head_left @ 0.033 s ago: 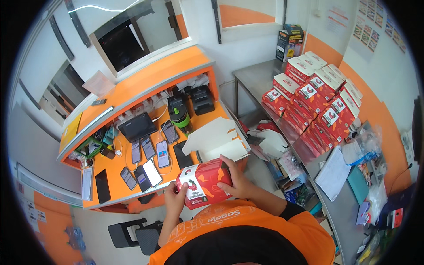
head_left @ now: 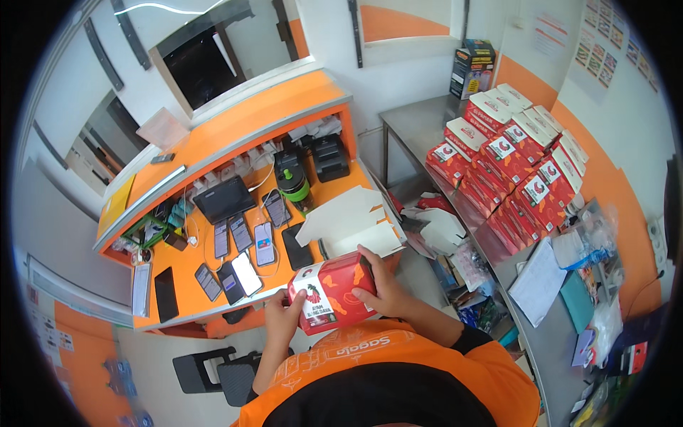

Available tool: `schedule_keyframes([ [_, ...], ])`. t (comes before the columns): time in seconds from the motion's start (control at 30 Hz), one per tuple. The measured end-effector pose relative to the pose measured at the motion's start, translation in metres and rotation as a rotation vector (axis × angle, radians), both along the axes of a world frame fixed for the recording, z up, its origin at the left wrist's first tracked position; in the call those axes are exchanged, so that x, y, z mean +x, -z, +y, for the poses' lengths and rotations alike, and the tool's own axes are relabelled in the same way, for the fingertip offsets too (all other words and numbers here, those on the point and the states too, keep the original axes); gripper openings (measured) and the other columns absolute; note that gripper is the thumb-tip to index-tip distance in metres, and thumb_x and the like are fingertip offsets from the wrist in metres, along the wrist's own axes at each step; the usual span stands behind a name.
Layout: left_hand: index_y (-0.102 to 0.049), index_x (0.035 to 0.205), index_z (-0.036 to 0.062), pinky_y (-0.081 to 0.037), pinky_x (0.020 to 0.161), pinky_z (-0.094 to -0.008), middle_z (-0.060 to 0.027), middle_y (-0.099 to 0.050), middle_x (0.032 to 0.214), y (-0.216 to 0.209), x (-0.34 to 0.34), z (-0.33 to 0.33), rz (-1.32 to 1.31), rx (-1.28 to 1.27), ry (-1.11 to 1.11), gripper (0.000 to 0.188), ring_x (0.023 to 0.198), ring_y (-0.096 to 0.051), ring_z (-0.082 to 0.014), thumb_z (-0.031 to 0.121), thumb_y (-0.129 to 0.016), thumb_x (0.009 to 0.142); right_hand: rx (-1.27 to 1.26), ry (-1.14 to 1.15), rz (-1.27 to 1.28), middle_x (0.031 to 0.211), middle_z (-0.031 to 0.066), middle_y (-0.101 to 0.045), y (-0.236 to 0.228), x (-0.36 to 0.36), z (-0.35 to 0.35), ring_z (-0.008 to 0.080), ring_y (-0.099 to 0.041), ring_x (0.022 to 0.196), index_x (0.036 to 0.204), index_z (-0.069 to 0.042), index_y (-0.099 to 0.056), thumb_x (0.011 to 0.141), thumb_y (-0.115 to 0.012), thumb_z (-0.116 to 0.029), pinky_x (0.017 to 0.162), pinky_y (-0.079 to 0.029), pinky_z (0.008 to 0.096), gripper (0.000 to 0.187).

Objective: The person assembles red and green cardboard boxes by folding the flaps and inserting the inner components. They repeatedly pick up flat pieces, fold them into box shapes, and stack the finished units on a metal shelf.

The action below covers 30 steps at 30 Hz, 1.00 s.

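Observation:
Between both hands, in front of my chest, is a red and white cardboard food box [head_left: 333, 293] with printed sides. My left hand [head_left: 284, 317] grips its left end, thumb on the white panel. Around the right end my right hand [head_left: 384, 290] is closed, fingers over the top edge and thumb on the red face. Just beyond it, on the orange desk [head_left: 186, 285], lies an opened white carton [head_left: 348, 224] with raised flaps. Left of that carton are several phones [head_left: 245, 273] and a dark tablet [head_left: 224, 202].
A black and green bottle [head_left: 293, 188] and a black printer [head_left: 329, 158] stand at the desk's back. On the steel table [head_left: 491, 274] to the right, red boxes [head_left: 516, 160] are stacked beside papers [head_left: 535, 279] and plastic bags. A black stool-like object [head_left: 203, 370] is on the floor.
The scene has shifted slightly in view. Both hands keep hold of the food box, which appears a little further right.

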<state>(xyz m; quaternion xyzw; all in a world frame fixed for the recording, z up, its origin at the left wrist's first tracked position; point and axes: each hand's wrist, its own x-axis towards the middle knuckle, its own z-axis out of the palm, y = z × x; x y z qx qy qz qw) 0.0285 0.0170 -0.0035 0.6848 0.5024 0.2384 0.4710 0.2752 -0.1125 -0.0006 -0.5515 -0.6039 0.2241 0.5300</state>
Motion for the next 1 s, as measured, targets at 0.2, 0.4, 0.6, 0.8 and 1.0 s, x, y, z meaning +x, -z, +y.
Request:
schedule_keyframes([
  [0.2, -0.054, 0.137, -0.0074, -0.053, 0.07, -0.0262, -0.0158, -0.075, 0.096, -0.031, 0.017, -0.012, -0.029, -0.041, -0.017, 0.057, 0.081, -0.069, -0.0136, 0.028, -0.07, 0.096, -0.078, 0.005, 0.159, 0.147, 0.0237, -0.036, 0.012, 0.004, 0.005, 0.0319, -0.035, 0.138, 0.156, 0.001, -0.019, 0.096, -0.065, -0.021, 0.117, -0.026, 0.0425, 0.079],
  [0.4, -0.03, 0.157, 0.0021, -0.038, 0.108, -0.0327, -0.0207, -0.053, 0.142, -0.01, 0.003, -0.013, -0.158, -0.239, 0.157, 0.062, 0.127, -0.052, -0.0226, 0.037, -0.043, 0.108, -0.229, 0.03, 0.332, 0.15, 0.0174, -0.033, 0.041, 0.004, 0.015, 0.0225, -0.035, 0.137, 0.158, -0.005, -0.012, 0.105, -0.049, -0.018, 0.116, -0.029, 0.0374, 0.066],
  [0.6, -0.011, 0.161, 0.0015, -0.042, 0.108, -0.0352, -0.0239, -0.044, 0.149, -0.001, -0.011, -0.011, -0.202, -0.493, 0.22, 0.074, 0.129, -0.052, -0.0264, 0.045, -0.039, 0.108, -0.634, -0.161, 1.101, 0.152, 0.0183, -0.034, 0.016, 0.001, 0.013, 0.0228, -0.038, 0.138, 0.159, -0.009, -0.015, 0.106, -0.048, -0.03, 0.115, -0.034, 0.0387, 0.066],
  [0.8, -0.02, 0.16, 0.0119, -0.031, 0.118, -0.0491, -0.0292, -0.011, 0.164, -0.014, -0.025, -0.003, 0.66, 0.052, 0.69, 0.061, 0.147, -0.031, -0.0437, 0.037, -0.036, 0.107, -0.89, -0.139, 0.705, 0.16, 0.0161, -0.027, 0.07, 0.01, 0.016, 0.0223, -0.04, 0.14, 0.161, -0.009, -0.008, 0.104, -0.05, -0.027, 0.115, -0.036, 0.0368, 0.074],
  [1.0, -0.046, 0.147, 0.0048, -0.037, 0.113, -0.0408, -0.0163, -0.05, 0.147, 0.021, -0.016, 0.025, 0.114, -0.265, 0.976, 0.054, 0.136, -0.049, -0.0306, 0.041, -0.04, 0.108, -0.555, -0.667, 0.366, 0.152, 0.0153, -0.046, 0.046, 0.021, 0.033, 0.0203, -0.043, 0.139, 0.15, -0.003, -0.045, 0.103, -0.053, -0.022, 0.116, -0.034, 0.0339, 0.052],
])
